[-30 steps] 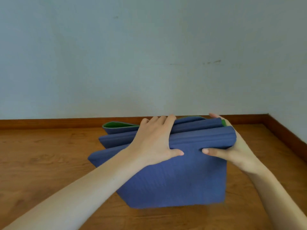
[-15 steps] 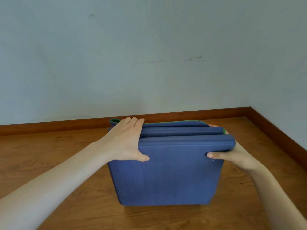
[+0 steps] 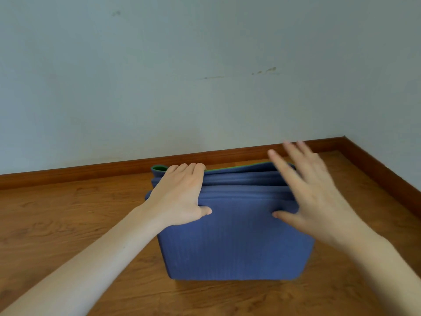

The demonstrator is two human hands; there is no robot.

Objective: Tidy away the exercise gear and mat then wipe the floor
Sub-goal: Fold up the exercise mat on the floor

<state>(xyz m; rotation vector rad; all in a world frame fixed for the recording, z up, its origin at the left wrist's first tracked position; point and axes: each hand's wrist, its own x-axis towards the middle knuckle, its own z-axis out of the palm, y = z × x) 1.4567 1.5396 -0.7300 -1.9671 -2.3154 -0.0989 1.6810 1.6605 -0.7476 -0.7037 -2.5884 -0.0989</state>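
**Folded mat stands on edge near the wall**

The blue mat point(image 3: 232, 238) (a green lining peeks out along its top) stands upright on the wooden floor point(image 3: 68, 213), just in front of the skirting board point(image 3: 91, 172). The left hand point(image 3: 180, 197) grips its top folds, fingers over, thumb in front. The right hand point(image 3: 312, 197) hovers open, fingers spread and blurred, above the mat's right end.

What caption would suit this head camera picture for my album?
Left hand grips the folded blue mat standing on the wooden floor; right hand open beside it.
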